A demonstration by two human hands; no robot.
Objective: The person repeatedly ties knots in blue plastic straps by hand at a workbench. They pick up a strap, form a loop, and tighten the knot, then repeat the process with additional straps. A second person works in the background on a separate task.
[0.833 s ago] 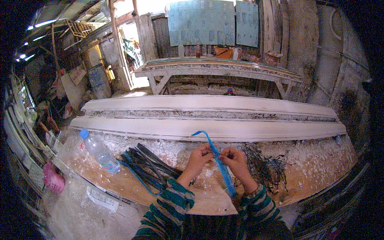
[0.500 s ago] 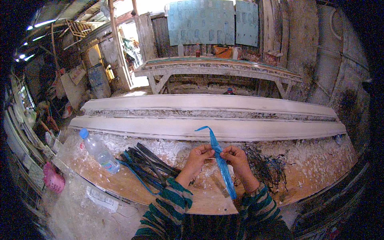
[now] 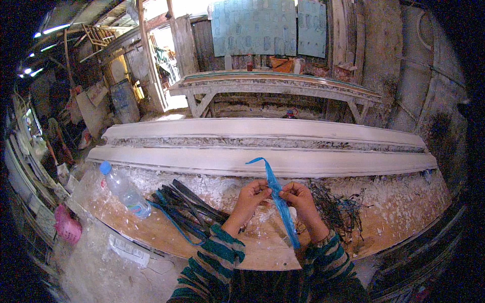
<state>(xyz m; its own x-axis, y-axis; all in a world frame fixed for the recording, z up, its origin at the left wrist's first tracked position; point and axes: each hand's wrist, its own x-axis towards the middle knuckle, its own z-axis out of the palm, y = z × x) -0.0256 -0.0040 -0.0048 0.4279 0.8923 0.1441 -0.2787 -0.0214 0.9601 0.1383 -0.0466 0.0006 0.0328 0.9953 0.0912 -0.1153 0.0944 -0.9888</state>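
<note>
A thin blue plastic strip (image 3: 286,218), crumpled lengthwise, is pinched near its middle by both hands above the wooden board (image 3: 262,257). My left hand (image 3: 248,201) grips it from one side with thumb and fingers. From the other side my right hand (image 3: 302,201) pinches it at about the same height. The strip's upper tip bends over to the left, and its lower end hangs toward me. Left of my left hand lies a bundle of black strips (image 3: 189,204) with a blue one among them. A tangle of thin black strands (image 3: 341,209) sits beyond my right hand.
Two long white moulding-like pieces (image 3: 262,160) lie across the board's far side, amid white flakes. At the left stands a tilted clear bottle (image 3: 124,191) with a blue cap. A long bench (image 3: 283,86) is farther back. A pink bag (image 3: 67,223) rests low at the left.
Both hands stay nearly in place, still pinching the blue strip. Its lower end has shifted slightly up. At the far left, a background figure's arm is less visible.
</note>
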